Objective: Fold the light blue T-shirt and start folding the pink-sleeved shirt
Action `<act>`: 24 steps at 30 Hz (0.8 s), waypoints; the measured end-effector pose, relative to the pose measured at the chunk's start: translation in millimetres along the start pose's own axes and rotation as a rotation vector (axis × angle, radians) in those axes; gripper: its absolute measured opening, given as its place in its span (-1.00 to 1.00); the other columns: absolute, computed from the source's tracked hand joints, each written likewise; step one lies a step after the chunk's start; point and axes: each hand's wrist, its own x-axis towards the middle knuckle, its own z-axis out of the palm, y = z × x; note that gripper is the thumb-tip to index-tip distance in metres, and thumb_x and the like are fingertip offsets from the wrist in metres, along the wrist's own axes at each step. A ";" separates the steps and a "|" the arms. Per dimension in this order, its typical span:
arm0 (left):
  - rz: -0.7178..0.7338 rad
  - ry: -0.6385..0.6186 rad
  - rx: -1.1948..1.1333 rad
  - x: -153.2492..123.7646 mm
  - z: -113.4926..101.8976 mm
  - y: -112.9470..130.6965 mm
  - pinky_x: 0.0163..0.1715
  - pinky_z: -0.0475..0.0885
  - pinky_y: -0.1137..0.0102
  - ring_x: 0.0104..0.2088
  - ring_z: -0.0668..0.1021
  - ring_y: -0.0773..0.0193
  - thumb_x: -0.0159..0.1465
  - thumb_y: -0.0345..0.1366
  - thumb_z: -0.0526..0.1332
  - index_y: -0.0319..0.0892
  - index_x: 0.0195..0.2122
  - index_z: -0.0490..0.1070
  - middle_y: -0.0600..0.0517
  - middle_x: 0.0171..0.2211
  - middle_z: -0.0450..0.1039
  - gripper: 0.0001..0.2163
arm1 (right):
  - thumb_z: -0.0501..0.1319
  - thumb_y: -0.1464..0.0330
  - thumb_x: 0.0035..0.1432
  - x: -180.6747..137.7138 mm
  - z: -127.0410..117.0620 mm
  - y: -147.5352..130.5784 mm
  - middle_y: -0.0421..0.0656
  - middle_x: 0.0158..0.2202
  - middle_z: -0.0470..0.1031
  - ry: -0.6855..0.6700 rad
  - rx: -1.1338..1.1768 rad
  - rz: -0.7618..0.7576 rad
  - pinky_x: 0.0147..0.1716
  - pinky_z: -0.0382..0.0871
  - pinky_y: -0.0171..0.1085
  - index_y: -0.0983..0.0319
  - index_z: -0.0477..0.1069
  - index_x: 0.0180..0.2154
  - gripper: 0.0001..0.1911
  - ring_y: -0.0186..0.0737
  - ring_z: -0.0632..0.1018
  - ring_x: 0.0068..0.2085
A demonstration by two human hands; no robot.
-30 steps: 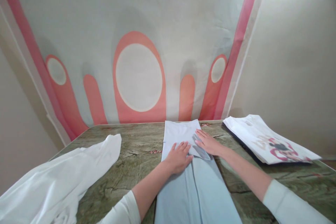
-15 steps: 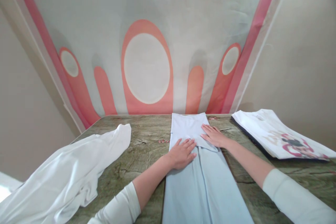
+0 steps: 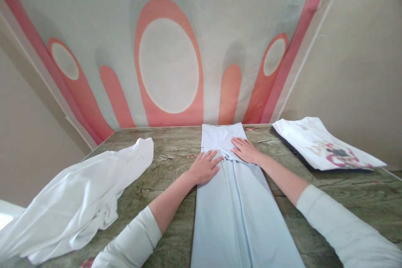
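Note:
A long pale blue garment (image 3: 238, 205) lies folded into a narrow strip down the middle of the table, reaching the far edge. My left hand (image 3: 204, 166) rests flat on its left edge, fingers stretched out and slightly spread. My right hand (image 3: 246, 150) lies flat on the folded-in part near the far end, fingers extended. Both hands press on the cloth and hold nothing. White sleeves cover both my forearms near the frame's bottom.
A crumpled white garment (image 3: 78, 201) lies at the left of the green wood-grain table (image 3: 166, 167). A folded white shirt with a red and black print (image 3: 326, 148) sits at the far right. A banner with pink shapes (image 3: 169, 63) hangs behind.
My left hand has slid a little leftward to the garment's left edge. My right hand stays flat on the folded part. The camera tilted and shifted slightly.

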 end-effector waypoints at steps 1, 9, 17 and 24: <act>-0.001 -0.005 -0.001 -2.5 -1.1 -0.3 0.17 -0.03 0.08 0.26 0.02 0.13 0.38 -0.11 -0.17 -0.01 0.25 -0.03 -0.04 0.29 -0.09 -0.57 | -0.25 0.00 0.25 -2.5 -1.9 -1.7 -0.06 0.29 -0.04 0.006 0.002 -0.008 0.22 -0.14 -0.03 0.27 0.00 0.25 -0.31 -0.10 -0.02 0.29; -0.058 -0.055 0.031 -37.6 -9.0 -2.5 0.19 -0.09 0.17 0.27 -0.02 0.14 0.36 -0.01 -0.20 -0.21 0.28 -0.12 -0.15 0.30 -0.19 -0.45 | -0.24 -0.03 0.24 -35.2 -8.1 -6.3 -0.09 0.30 -0.09 -0.065 0.040 -0.082 0.22 -0.14 -0.03 0.24 -0.04 0.26 -0.29 -0.09 -0.04 0.29; -0.076 -0.110 0.002 -70.3 -23.1 6.3 0.20 -0.12 0.16 0.28 -0.06 0.16 0.36 -0.01 -0.21 -0.19 0.29 -0.17 -0.10 0.30 -0.20 -0.45 | -0.19 0.00 0.25 -76.6 -15.4 -7.6 -0.09 0.31 -0.11 -0.019 0.015 -0.122 0.23 -0.15 0.00 0.24 -0.10 0.28 -0.31 -0.10 -0.07 0.29; -0.025 -0.161 -0.026 -62.3 -27.1 29.6 0.21 -0.16 0.19 0.29 -0.09 0.17 0.38 -0.07 -0.23 -0.19 0.29 -0.14 -0.07 0.31 -0.22 -0.49 | -0.09 0.16 0.27 -94.3 -20.1 -51.8 -0.01 0.28 0.00 0.087 0.001 -0.261 0.24 -0.11 -0.06 0.33 0.03 0.23 -0.41 -0.12 -0.01 0.28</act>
